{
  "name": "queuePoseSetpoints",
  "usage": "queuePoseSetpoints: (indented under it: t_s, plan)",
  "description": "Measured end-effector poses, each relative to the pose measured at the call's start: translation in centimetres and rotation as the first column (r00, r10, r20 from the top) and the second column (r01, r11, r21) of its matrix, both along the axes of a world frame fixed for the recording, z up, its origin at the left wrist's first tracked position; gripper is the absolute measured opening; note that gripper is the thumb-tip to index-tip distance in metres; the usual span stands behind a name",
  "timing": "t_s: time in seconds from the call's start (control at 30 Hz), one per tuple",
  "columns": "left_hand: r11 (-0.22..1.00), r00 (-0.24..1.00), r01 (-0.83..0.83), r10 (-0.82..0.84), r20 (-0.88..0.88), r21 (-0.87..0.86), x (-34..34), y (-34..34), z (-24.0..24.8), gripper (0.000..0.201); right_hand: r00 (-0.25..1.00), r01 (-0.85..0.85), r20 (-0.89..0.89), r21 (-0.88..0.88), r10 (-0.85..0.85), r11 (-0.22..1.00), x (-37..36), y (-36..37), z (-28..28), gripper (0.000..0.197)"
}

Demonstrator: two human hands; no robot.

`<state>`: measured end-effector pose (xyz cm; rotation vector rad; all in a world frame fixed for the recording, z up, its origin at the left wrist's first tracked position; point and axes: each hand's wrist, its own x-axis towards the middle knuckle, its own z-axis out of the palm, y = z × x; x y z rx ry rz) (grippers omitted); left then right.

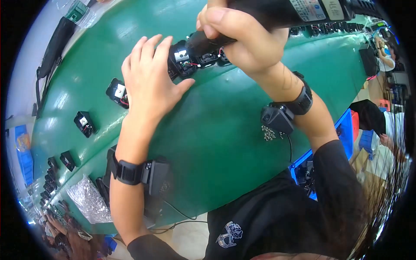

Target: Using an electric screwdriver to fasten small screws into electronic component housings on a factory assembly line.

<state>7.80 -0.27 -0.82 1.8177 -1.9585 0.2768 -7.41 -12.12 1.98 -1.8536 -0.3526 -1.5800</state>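
Observation:
My right hand (255, 45) is wrapped round a black corded electric screwdriver (273, 13), which lies slanted across the top of the view. Its narrower front end points left, over a row of small open black plastic housings (187, 69); where the tip lands cannot be made out. Fingers stretched and thumb apart, my left hand (149, 78) rests beside the left end of that row, its fingertips by the nearest housing. That housing has a silvery block and thin red and white wires inside. Another open housing (116, 92) lies partly behind my left hand.
A single housing (84, 124) stands further left on the green table mat (208, 143). Loose screws (269, 133) lie under my right wrist. A clear bag of small parts (89, 199) sits at the left edge. Blue bins (344, 130) stand beside the table; other people work at right.

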Motion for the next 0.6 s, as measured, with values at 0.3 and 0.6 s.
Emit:
queuePoseSetpoints:
  t_s: [0.3,0.6]
  plan:
    - [0.992,0.994,0.102,-0.099,-0.047,0.071,1.4,-2.1,-2.0,0.066,0.997,0.071,-0.019,-0.024,-0.072,0.997,1.3,-1.5,-1.5,0.033]
    - [0.972,0.965,0.233,-0.226,-0.133,0.039,3.1,-3.3,-3.3,0.055,0.748,0.156,-0.655,0.331,0.108,0.931,-0.5,1.9,-0.6,0.054]
